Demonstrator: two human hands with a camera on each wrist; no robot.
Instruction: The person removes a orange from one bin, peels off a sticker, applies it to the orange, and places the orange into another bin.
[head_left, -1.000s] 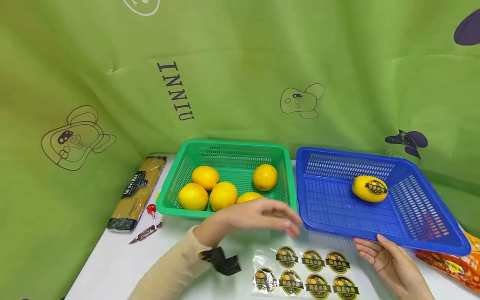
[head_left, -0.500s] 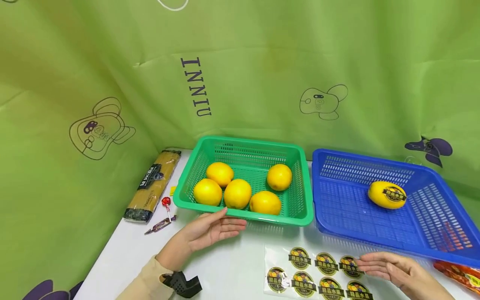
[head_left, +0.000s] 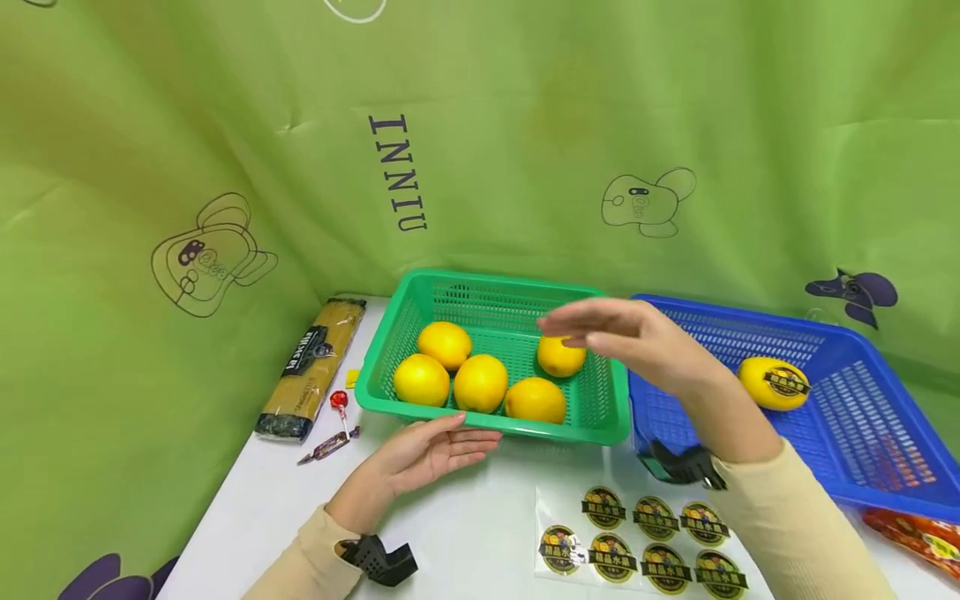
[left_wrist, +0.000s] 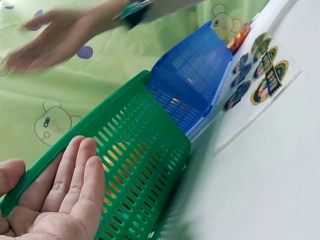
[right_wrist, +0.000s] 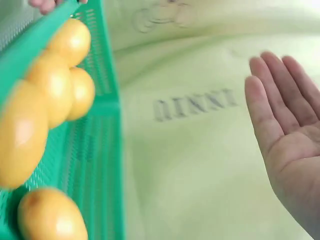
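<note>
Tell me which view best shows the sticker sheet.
The head view: the sticker sheet lies flat on the table, nearly whole, its round labels countable. The left wrist view catches it slantwise and far off. The right wrist view misses it, showing only the green basket and lemons.

Green basket [head_left: 600,417] open above, lemons [head_left: 480,382] crowd front, rear floor seemingly free

Blue basket [head_left: 862,450] with one labelled yellow fruit [head_left: 774,382], sticker sheet [head_left: 637,546] laid on the white table [head_left: 465,542], pasta packet [head_left: 311,367], red lollipop [head_left: 339,401], wrapped candy [head_left: 327,447], orange packet [head_left: 915,535], green printed backdrop [head_left: 480,133]
</note>
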